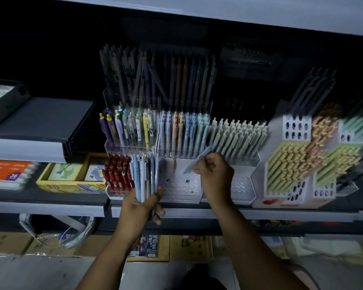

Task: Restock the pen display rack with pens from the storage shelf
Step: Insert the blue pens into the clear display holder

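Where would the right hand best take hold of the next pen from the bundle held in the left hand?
Probably its upper clip end, from above and the right. The bundle of pens stands upright in the left hand, whose fingers wrap the lower barrels, leaving only the tops free. The right hand now pinches a blue pen.

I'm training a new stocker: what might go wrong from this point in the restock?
The left hand grips a loose bundle of pens; some may slip out while attention is elsewhere. The right hand pinches one blue pen tilted over the perforated tray; it may miss a hole or land aslant.
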The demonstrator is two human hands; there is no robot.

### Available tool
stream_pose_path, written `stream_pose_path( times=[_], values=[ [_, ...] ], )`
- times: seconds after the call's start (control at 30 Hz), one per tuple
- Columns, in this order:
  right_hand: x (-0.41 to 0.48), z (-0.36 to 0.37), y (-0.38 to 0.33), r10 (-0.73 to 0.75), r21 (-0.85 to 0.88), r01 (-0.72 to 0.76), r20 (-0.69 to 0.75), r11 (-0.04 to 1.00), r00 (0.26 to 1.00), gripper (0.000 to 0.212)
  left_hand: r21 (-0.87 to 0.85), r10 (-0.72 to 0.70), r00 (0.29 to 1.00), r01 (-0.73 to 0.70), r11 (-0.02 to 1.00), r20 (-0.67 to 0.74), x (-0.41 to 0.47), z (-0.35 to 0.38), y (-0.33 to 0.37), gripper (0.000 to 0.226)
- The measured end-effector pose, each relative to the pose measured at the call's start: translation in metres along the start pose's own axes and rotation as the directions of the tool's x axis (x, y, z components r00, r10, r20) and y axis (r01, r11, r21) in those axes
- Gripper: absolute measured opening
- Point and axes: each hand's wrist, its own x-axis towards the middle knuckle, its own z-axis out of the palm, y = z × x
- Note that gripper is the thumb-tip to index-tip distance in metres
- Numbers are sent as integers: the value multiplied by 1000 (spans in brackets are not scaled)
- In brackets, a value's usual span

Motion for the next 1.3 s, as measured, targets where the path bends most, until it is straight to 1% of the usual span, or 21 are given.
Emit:
stream_pose_path(
  times=[0.07,0.2,0.37,0.43,0.53,0.67,0.83,0.9,0.97,1.07,1.13,1.2,1.3],
  values=[
    [1,4,9,-34,-33,35,23,999,999,13,-21,-8,1000,8,1000,-5,0,0,0,16],
    [2,13,24,-104,-137,114,78,984,991,16,-5,-8,1000,8,1000,-8,-2,-2,1,13],
    [3,22,31,-166,-289,215,184,933,969,21,-6,-4,1000,4,1000,-10,-4,-3,2,10],
    [2,27,36,-157,-330,228,228,916,961,24,-19,-3,1000,3,1000,-7,-5,-5,3,14],
    [1,34,42,-136,-340,230,278,912,951,30,-37,1,1000,-2,999,-6,-5,-6,5,18],
    [1,39,43,-109,-385,232,315,893,943,28,-37,13,1000,-14,999,-9,-5,-7,6,17],
    [0,42,46,-58,-413,182,295,892,954,24,-47,9,1000,-10,999,-27,-5,-8,7,23],
    [0,43,46,-16,-404,138,290,904,957,24,-34,7,999,-8,999,-36,-4,-10,5,24],
    [-1,42,45,37,-367,60,250,928,968,24,-30,9,999,-10,999,-40,-4,-10,4,24],
    [-10,40,35,181,-239,-131,203,962,962,25,-46,13,999,-15,999,-41,-4,-8,4,17],
    [-13,39,20,233,-161,-201,217,966,948,22,-39,20,999,-21,999,-43,-4,-7,3,12],
    [-16,37,-1,223,-95,-204,297,974,929,19,-5,32,998,-32,999,-50,-3,-6,0,9],
    [-21,34,-29,199,80,-270,484,959,852,21,38,49,997,-47,998,-60,-2,-5,-2,10]
  ],
)
